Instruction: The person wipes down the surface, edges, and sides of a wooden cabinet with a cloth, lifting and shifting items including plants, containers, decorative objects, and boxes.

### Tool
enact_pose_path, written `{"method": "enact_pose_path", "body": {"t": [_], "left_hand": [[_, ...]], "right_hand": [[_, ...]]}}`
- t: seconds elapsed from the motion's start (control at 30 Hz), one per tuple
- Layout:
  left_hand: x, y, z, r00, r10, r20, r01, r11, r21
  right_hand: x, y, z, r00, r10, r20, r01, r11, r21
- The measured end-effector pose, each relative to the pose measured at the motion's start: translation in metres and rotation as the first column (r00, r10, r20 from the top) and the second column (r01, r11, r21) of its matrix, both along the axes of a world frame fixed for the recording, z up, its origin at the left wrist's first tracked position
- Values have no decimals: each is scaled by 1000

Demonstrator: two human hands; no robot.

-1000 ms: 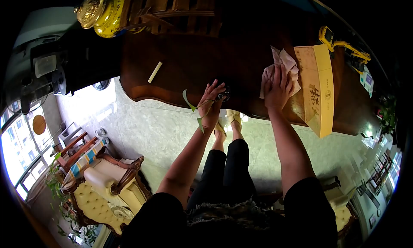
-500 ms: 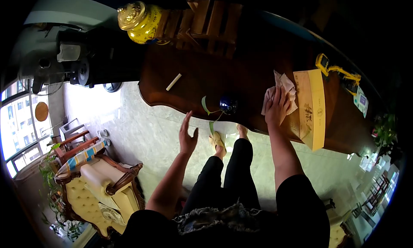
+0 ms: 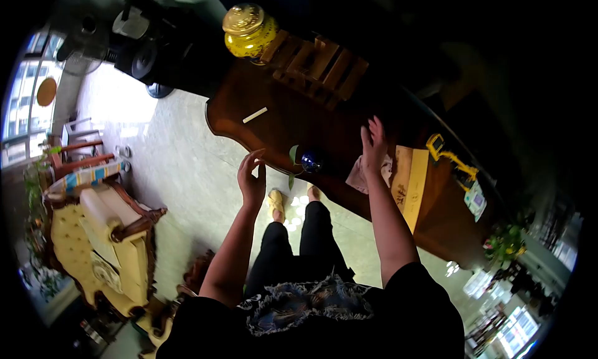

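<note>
My right hand point(image 3: 374, 148) is raised over the dark wooden table point(image 3: 280, 132), fingers apart and holding nothing. Just below it lies a crumpled pinkish cloth point(image 3: 359, 177), partly hidden by my wrist. Beside the cloth is a long yellow-tan box point(image 3: 411, 184) with dark writing. Near the table's front edge my left hand point(image 3: 251, 181) hovers empty, its fingers loosely curved and apart. Between my hands stands a small dark blue pot point(image 3: 310, 162) with a green leafy sprig point(image 3: 293, 155) leaning over the edge. A short white stick point(image 3: 255, 115) rests farther left on the table.
A yellow lidded jar point(image 3: 249, 35) and a slatted wooden rack point(image 3: 319, 66) stand at the back. At right are a yellow toy excavator point(image 3: 451, 156) and a pale device point(image 3: 475, 201). A tufted cream armchair point(image 3: 75, 247) is on the floor at left.
My right hand has let go of the cloth and lifted away from it, toward the back of the table. My left hand's fingers have curled more. The whole view has turned and shifted.
</note>
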State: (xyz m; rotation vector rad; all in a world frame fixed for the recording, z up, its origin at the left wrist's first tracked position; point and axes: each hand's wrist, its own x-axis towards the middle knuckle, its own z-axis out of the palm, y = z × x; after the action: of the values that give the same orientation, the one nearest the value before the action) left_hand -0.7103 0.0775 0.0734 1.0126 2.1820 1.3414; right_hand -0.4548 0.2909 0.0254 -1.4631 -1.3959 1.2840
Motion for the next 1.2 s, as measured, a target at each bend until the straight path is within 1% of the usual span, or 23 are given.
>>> {"method": "enact_pose_path", "body": {"t": [0.03,0.07,0.1,0.13,0.17,0.2,0.23,0.3,0.37,0.4,0.43,0.5,0.57,0.77,0.87,1.03,1.1,1.13,1.17,1.2], "left_hand": [[5,-1,8,1000,30,8,-30,1000,5],[9,-3,17,999,38,27,-38,999,1],[8,-3,23,998,41,38,-41,999,3],[10,-6,27,998,53,36,-54,999,5],[11,-11,37,996,74,38,-74,997,3],[12,-17,46,997,63,41,-62,998,-32],[12,-22,52,998,49,40,-46,997,-61],[13,-35,64,995,87,52,-82,993,-86],[9,-52,72,995,85,57,-76,987,-141],[7,-60,74,994,94,57,-85,987,-135],[5,-68,76,993,104,53,-96,985,-141],[1,-80,79,985,149,85,-131,972,-194],[-1,-88,80,982,165,91,-145,969,-198],[-8,-86,84,980,143,137,-113,972,-204],[-9,-78,82,981,107,164,-75,979,-190],[-14,-62,77,989,27,144,1,981,-193],[-16,-49,68,959,74,272,-27,984,-173],[-19,-39,55,952,79,295,-37,988,-147],[-22,-22,55,911,80,404,-50,995,-85],[-23,-4,55,873,102,477,-94,995,-42]], "right_hand": [[-17,19,21,994,32,-105,-33,999,-7],[-31,34,29,993,60,-100,-60,998,-2],[-47,52,35,936,-15,-352,-48,984,-170],[-61,66,42,818,-133,-560,-82,936,-341],[-68,80,45,822,-116,-558,-100,934,-343],[-71,92,49,699,-139,-701,-270,857,-439],[-74,97,54,551,-195,-811,-444,754,-483],[-83,97,62,578,-164,-799,-442,760,-476],[-89,101,61,622,-127,-773,-442,758,-480],[-92,100,60,671,-148,-727,-372,780,-502],[-92,101,60,677,-111,-728,-396,779,-486],[-93,105,60,672,-51,-739,-451,764,-462],[-93,102,68,672,-60,-738,-451,757,-473],[-94,93,74,669,-68,-740,-443,763,-470],[-92,90,78,668,-46,-742,-459,760,-461],[-84,78,86,663,-25,-748,-456,779,-431],[-78,75,82,669,-37,-742,-456,769,-449],[-76,74,82,671,-43,-740,-450,770,-452],[-75,72,85,678,-34,-734,-453,768,-454],[-73,71,87,686,-25,-728,-454,766,-455]]}}
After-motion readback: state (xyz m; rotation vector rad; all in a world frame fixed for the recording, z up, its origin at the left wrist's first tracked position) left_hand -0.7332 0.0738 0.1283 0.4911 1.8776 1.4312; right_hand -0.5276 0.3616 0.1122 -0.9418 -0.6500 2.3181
